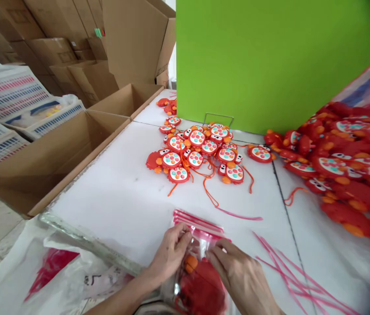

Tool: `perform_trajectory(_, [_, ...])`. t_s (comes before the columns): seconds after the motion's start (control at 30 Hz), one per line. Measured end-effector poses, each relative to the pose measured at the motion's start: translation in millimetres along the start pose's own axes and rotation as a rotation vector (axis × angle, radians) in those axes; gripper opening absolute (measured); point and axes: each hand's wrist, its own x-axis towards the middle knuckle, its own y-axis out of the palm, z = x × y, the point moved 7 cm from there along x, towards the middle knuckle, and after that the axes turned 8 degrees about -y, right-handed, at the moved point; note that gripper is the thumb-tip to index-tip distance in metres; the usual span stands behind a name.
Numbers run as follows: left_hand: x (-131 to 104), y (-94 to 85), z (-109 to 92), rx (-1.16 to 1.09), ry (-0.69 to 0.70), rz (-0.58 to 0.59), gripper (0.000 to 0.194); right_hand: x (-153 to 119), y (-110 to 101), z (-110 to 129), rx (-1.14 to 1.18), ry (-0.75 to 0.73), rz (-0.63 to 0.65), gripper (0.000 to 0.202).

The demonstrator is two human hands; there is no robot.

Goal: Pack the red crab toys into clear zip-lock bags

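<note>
Your left hand and right hand both pinch the pink zip top of a clear bag at the near edge of the white table, fingers clamped on the plastic. Inside lies a red crab toy (more crab toys sit heaped farther back, by the green board).

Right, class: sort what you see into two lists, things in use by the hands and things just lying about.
In use:
left hand
right hand
zip bag
red toy inside the bag

Lying about:
toy pile
right-hand heap
green board
open carton
pink strips
white bag
</note>
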Motion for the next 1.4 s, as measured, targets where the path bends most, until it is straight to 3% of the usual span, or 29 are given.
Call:
perform_trajectory(0.17, [-2,3.5,-9,0.119,0.066,0.068,0.023,14,-4,4,0.090,0.045,-0.171,0.031])
perform_trajectory(0.43, [-10,13.9,-24,0.506,0.170,0.007,0.020,28,8,18,0.022,0.026,-0.129,0.020])
perform_trajectory(0.57, [-13,14.9,-22,0.588,0.185,0.015,0.022,19,-1,-6,0.092,0.185,-0.199,0.018])
perform_trajectory(0.63, [-12,8.9,-18,0.523,0.161,0.026,0.021,-5,-10,-36,0.109,0.335,-0.251,0.018])
perform_trajectory(0.73, [-8,-3.6,-11,0.477,0.135,0.002,0.019,-69,-27,-95,-0.022,0.606,-0.304,0.022])
perform_trajectory(0.77, [-7,-6.7,-9,0.476,0.128,-0.003,0.018,-99,-30,-118,-0.101,0.785,-0.270,0.023])
perform_trajectory(0.83, [-4,-10.4,-4,0.454,0.095,0.004,0.018,-152,-28,-149,-0.125,0.984,-0.140,0.027])
perform_trajectory(0.9, [-2,-11.0,-1,0.405,0.054,0.025,0.018,-185,-30,-159,-0.186,1.017,-0.105,0.030])
perform_trajectory(0.97, [-1,-10.2,0,0.359,0.024,0.042,0.018,-195,-36,-150,-0.267,0.958,-0.157,0.033])
perform_trajectory(1.07, [-3,-8.4,-1,0.300,-0.026,0.067,0.017,-171,-37,-123,-0.215,0.860,-0.225,0.032])
perform_trajectory(1.27, [-6,-7.8,-5,0.263,-0.035,0.058,0.016,-73,10,-77,0.651,0.696,-0.206,0.034])
perform_trajectory(1.4, [-7,-11.8,-2,0.263,-0.029,0.044,0.012,-45,35,-67,0.893,0.632,-0.101,0.022])
